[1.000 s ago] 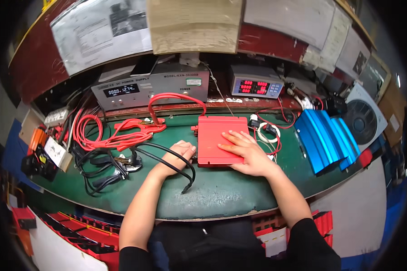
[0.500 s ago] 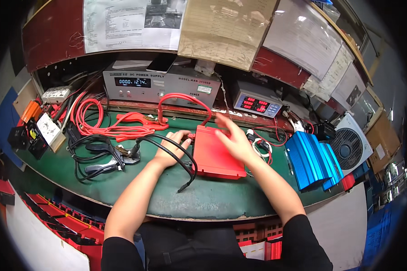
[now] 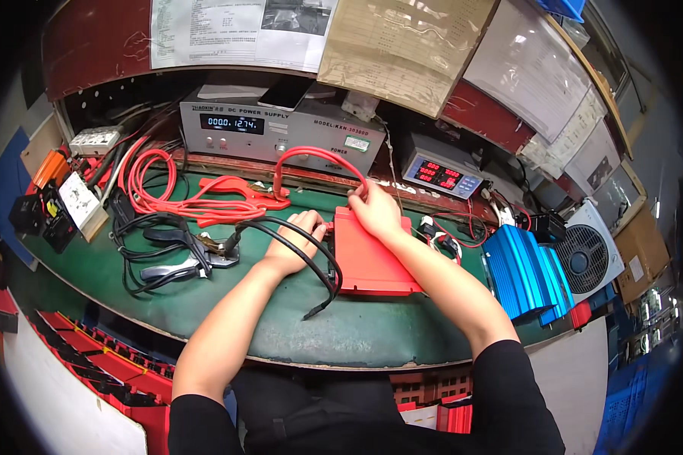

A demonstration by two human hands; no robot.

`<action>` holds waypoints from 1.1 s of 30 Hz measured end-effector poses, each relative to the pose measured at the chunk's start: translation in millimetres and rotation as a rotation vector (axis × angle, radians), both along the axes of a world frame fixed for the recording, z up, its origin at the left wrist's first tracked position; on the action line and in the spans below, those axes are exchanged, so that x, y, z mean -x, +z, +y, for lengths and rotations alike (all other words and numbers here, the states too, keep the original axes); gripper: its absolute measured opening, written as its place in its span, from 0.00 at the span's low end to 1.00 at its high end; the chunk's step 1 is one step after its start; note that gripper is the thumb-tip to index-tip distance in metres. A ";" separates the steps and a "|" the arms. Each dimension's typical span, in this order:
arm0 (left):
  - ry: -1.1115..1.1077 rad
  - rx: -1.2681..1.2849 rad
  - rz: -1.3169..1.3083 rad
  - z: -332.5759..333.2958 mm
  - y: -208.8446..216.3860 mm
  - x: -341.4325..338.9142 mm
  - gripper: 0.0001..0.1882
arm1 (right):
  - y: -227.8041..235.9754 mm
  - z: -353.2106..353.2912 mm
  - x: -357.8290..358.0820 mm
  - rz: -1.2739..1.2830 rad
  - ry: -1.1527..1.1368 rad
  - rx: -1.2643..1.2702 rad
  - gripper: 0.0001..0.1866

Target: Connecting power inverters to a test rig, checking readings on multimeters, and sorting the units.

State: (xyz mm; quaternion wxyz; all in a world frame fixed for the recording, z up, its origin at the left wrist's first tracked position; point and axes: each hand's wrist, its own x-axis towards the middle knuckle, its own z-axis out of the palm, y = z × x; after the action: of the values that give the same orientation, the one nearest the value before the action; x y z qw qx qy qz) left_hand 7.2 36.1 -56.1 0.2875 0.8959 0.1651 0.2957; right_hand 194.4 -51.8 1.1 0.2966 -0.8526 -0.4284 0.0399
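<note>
A flat red metal box (image 3: 372, 254) lies on the green bench mat in front of me. At its far left corner my right hand (image 3: 377, 214) is closed around the lower end of a thick red cable (image 3: 322, 154), which arches up from the red clamp. My left hand (image 3: 290, 246) rests at the box's left end, fingers bent against a small red part there; what they pinch is hidden. A black cable (image 3: 330, 265) loops past the left hand and across the box's left side, its tip (image 3: 311, 314) on the mat.
Behind stand a grey power supply (image 3: 281, 136) and a smaller lit meter (image 3: 442, 174). On the left lie a red clamp (image 3: 243, 193), coiled red cables (image 3: 140, 186) and a black-handled metal clamp (image 3: 178, 267). Blue finned cases (image 3: 520, 269) and a fan (image 3: 584, 254) occupy the right.
My right hand has moved from above the box, fingers spread, to the red cable's end and closed on it. My left hand has stayed at the box's left end.
</note>
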 end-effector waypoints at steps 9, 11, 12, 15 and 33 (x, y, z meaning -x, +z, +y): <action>0.005 0.018 -0.019 -2.8 -4.4 -0.3 0.13 | -2.4 2.5 5.3 0.524 0.306 -0.438 0.07; -0.014 0.080 -0.010 -7.5 5.8 -4.2 0.11 | -7.2 -8.4 13.4 0.633 0.236 -0.566 0.10; -0.015 0.012 0.002 -5.5 5.2 -4.1 0.12 | -6.9 -11.3 23.4 0.631 0.296 -0.614 0.10; 0.007 -0.053 0.003 -0.2 -3.8 -7.9 0.13 | -1.6 -16.1 36.4 0.444 0.378 -0.581 0.08; 0.022 -0.033 -0.001 -1.5 -7.4 -6.3 0.15 | 2.2 -24.2 36.9 0.074 0.567 -0.387 0.09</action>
State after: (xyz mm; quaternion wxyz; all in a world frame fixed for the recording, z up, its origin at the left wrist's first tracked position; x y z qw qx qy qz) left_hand 13.5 34.6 -63.5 0.2695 0.8986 0.1696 0.3020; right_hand 157.6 -76.0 3.3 0.4451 -0.6257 -0.6368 0.0694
